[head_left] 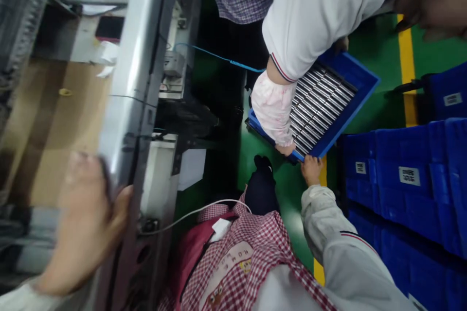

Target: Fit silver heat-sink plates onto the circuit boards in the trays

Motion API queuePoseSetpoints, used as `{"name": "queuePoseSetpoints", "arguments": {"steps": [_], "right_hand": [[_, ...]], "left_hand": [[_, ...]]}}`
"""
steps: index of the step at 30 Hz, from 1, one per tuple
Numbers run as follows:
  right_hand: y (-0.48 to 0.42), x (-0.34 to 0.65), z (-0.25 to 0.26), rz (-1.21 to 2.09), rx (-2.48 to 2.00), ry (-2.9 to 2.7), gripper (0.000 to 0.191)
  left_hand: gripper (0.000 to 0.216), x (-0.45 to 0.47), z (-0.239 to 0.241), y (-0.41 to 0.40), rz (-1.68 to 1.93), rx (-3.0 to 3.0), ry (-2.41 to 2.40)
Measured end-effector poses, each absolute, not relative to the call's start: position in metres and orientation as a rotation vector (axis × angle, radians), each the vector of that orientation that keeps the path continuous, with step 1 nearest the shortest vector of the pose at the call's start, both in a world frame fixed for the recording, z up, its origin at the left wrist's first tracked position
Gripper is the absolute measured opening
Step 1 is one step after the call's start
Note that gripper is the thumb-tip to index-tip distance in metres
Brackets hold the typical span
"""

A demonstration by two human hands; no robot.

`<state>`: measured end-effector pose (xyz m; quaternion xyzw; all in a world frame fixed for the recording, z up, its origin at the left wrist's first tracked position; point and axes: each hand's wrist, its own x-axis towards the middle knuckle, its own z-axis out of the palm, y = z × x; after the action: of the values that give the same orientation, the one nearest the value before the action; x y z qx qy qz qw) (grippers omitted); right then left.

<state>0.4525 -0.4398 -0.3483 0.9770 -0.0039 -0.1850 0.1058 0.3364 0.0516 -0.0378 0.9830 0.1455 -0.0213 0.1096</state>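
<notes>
At the left my left hand (pixel 89 209), smeared by motion, holds the edge of a grey metal rail (pixel 126 107), its thumb over the rail's face. The tips of its other fingers are hidden. My right hand (pixel 312 169) grips the near corner of a blue crate (pixel 337 129), fingers closed on the rim. Inside the crate lie rows of shiny metal rods (pixel 321 107). A co-worker in a white sleeve (pixel 310 14) and pale cuff has one hand (pixel 285 149) on the crate's near rim, beside mine. The co-worker's other hand (pixel 342 44) is at the far side, partly hidden.
Stacked blue bins (pixel 394 175) with white labels stand at the right. A yellow line (pixel 406 68) runs along the green floor. A white cable (pixel 204 206) hangs between my apron and the bench; a blue coiled cord (pixel 241 64) stretches farther ahead. A dark phone-like object (pixel 109 28) lies beyond the rail.
</notes>
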Motion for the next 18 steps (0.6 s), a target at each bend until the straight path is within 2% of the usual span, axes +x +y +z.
{"name": "queuePoseSetpoints", "arguments": {"steps": [3,9,18], "right_hand": [[-0.404,0.41,-0.338,-0.628,2.868,-0.062,0.03],[-0.333,0.337,-0.325,-0.819,2.855,-0.148,0.035],[-0.287,0.304,-0.314,-1.027,2.881,0.057,0.034]], "left_hand": [[0.076,0.335,-0.036,0.051,-0.007,2.88,0.322],[0.073,0.339,-0.03,0.044,-0.077,2.807,0.41],[0.07,0.339,-0.027,0.038,-0.105,2.817,0.433]]}}
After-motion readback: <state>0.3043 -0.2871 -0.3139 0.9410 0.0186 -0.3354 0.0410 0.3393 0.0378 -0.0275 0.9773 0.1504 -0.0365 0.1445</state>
